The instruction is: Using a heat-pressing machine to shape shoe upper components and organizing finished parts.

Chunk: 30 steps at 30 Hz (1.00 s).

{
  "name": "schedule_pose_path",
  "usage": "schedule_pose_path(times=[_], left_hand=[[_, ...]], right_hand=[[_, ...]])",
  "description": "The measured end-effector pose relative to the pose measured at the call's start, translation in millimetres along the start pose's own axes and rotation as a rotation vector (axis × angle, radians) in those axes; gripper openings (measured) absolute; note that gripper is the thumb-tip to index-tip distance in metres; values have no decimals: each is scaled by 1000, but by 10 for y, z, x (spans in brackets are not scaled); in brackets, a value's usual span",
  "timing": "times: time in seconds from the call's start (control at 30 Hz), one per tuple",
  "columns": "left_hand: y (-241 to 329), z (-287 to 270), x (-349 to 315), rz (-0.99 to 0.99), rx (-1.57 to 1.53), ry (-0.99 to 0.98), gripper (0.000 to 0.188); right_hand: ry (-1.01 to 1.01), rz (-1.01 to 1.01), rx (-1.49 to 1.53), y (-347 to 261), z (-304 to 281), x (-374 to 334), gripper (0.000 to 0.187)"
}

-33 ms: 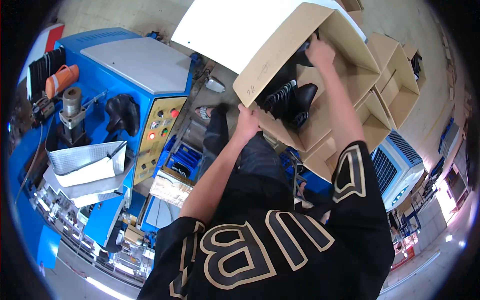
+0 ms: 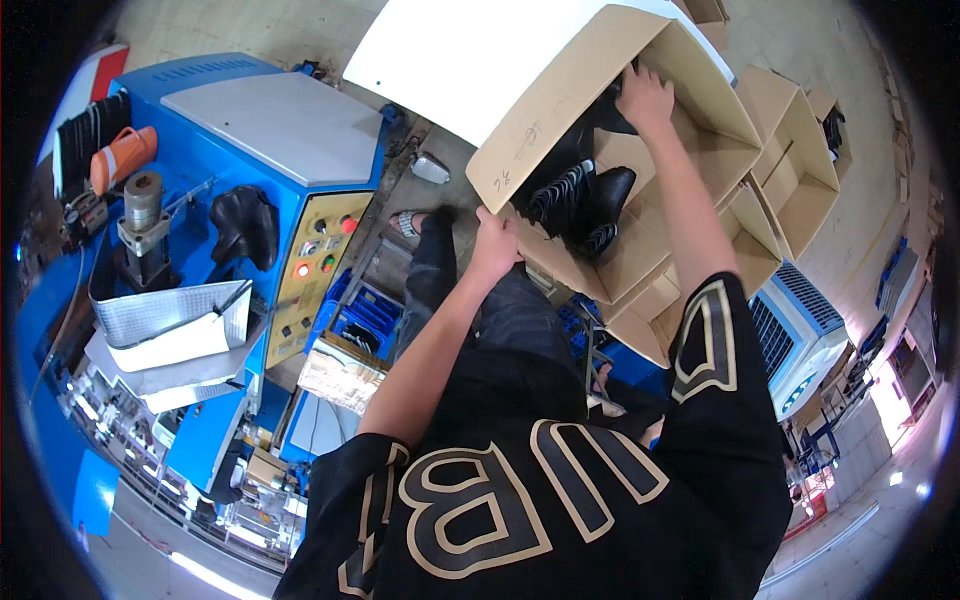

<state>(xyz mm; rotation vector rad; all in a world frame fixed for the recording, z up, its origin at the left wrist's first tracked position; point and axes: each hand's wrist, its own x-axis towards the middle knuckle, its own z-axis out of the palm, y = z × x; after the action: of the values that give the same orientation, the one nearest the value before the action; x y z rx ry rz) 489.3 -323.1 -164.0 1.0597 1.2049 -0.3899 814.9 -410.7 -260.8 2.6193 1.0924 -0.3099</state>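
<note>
My left hand (image 2: 494, 246) pinches the near corner of an open cardboard box (image 2: 545, 120), thumb up along its edge. My right hand (image 2: 646, 98) reaches deep into the same box, its fingers curled at a black piece (image 2: 612, 110) by the far inner wall. The fingertips are partly hidden against the dark material. Lower in the box lies a stack of black pieces with pale edges (image 2: 562, 200), and beside it a curved black piece (image 2: 612, 190). They look like shoe uppers, though I cannot be sure.
More open cardboard boxes (image 2: 795, 165) stand to the right, near a blue-and-white air cooler (image 2: 790, 335). On the left is a blue machine (image 2: 285, 130) with a button panel (image 2: 312, 270) and a black moulded piece (image 2: 245, 228). A white panel (image 2: 450, 60) lies behind the box.
My right hand has shifted slightly up and to the right inside the box. My left hand stays on the box corner.
</note>
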Motion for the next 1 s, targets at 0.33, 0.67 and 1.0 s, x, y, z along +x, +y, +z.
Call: schedule_pose_path(times=[0.33,0.67,1.0], left_hand=[[-276,3,189,173,113,42,29],[-272,-42,184,195,165,47,30],[-266,-75,179,248,121,52,30]], right_hand=[[-388,-23,-157,374,189,-319,38],[-627,401,648,311,-503,-1211,44],[-810,481,825,-124,-377,-1007,16]])
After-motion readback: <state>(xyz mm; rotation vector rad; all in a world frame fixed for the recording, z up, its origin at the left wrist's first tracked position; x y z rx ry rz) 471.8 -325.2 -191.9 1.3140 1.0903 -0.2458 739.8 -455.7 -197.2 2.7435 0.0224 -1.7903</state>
